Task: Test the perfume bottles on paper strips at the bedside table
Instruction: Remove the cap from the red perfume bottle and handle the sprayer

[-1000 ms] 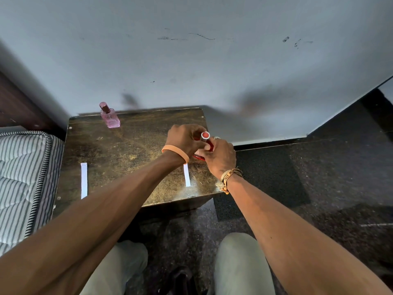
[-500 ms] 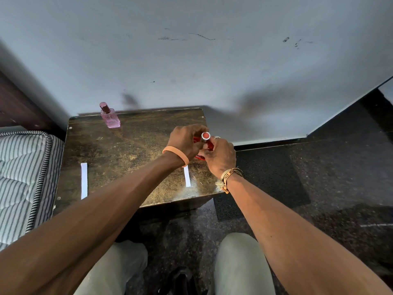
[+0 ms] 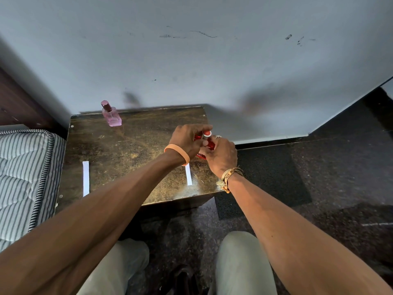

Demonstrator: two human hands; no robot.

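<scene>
Both hands meet over the right side of the bedside table (image 3: 127, 145). My right hand (image 3: 222, 155) grips a red perfume bottle (image 3: 209, 144) from the right. My left hand (image 3: 187, 139) wraps its fingers around the bottle's red and silver top (image 3: 206, 134). Most of the bottle is hidden by the hands. A white paper strip (image 3: 188, 177) lies on the table just below the hands. A second white paper strip (image 3: 86, 178) lies near the table's left edge. A pink perfume bottle (image 3: 111, 114) with a dark cap stands at the back left of the table.
A striped mattress (image 3: 23, 177) adjoins the table on the left. The grey wall (image 3: 191, 60) rises right behind the table. A dark mat (image 3: 270, 177) covers the dark stone floor to the right. My knees (image 3: 240, 258) are below the table's front edge.
My left hand has shifted its fingers further over the red bottle's top, covering more of it. The right hand and the bottle have stayed in place.
</scene>
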